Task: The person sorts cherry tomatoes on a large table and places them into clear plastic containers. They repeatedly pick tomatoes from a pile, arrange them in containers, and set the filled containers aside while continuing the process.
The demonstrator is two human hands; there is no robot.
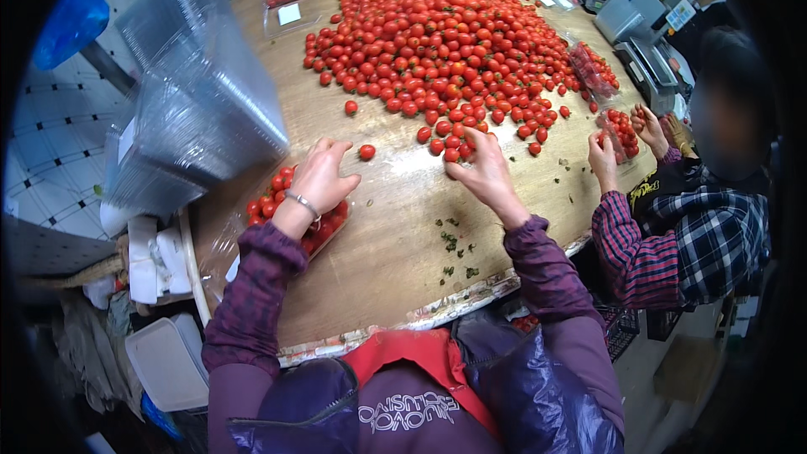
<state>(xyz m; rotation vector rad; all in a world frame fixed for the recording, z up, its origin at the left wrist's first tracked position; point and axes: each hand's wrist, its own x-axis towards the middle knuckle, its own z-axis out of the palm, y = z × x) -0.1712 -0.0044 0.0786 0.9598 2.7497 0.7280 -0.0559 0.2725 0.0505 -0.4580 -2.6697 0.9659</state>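
Our right grip [489,175]: thumb, forefinger spread at near edge of heap of glossy red round tomatoes [450,42], ahead of it; clamped or not, we cannot tell. Our left grip [322,178], fingers apart, sits over filled clear plastic punnet [329,243].

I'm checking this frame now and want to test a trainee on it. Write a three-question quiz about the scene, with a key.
1. True or false: the camera wearer's right hand is at the near edge of the heap of small round red tomatoes.
2. What stands stacked at the left side of the light-brown wooden table?
A) Blue metal buckets
B) Clear plastic containers
C) Brown cardboard boxes
3. Fill in: the silver-grey band circles the camera wearer's ____ wrist.

Key: 1. True; 2. B; 3. left
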